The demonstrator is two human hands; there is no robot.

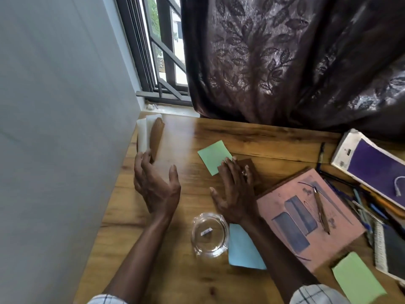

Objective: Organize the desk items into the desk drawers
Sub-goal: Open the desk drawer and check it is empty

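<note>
Pressing down with straight fingers, a person's right hand (236,194) lies flat near the middle of a wooden desk (175,277). Its fingertips are on a green note (213,155) and its outer fingers cover a small brown piece (251,166) that touches the note's right edge; the hand grips nothing. The left hand (156,187) hovers near the left edge, palm turned inward, thumb spread wide and fingers loosely bent, holding nothing. Its fingertips reach the near end of a white pad (143,134) set against the wall (54,128) at the far left corner, though blur hides whether they touch. A brown slab (158,137) sits just beside the pad.

A glass ashtray (210,235) with a white scrap (206,231) inside sits between the two forearms toward the near edge. A blue sheet (241,253) lies partly under the right forearm, just beside the ashtray. Right of the hand, a pink book (306,233) carries a brown pen (321,213). A green sheet (359,279) lies just beside the book's near corner, at the near right corner of the desk. Along the right edge lie a purple-and-white book (372,167), loose pens (359,202) and a spiral notebook (388,253). A dark leaf-patterned curtain (285,62) hangs behind the far edge, with a barred window (162,51) to its left.
</note>
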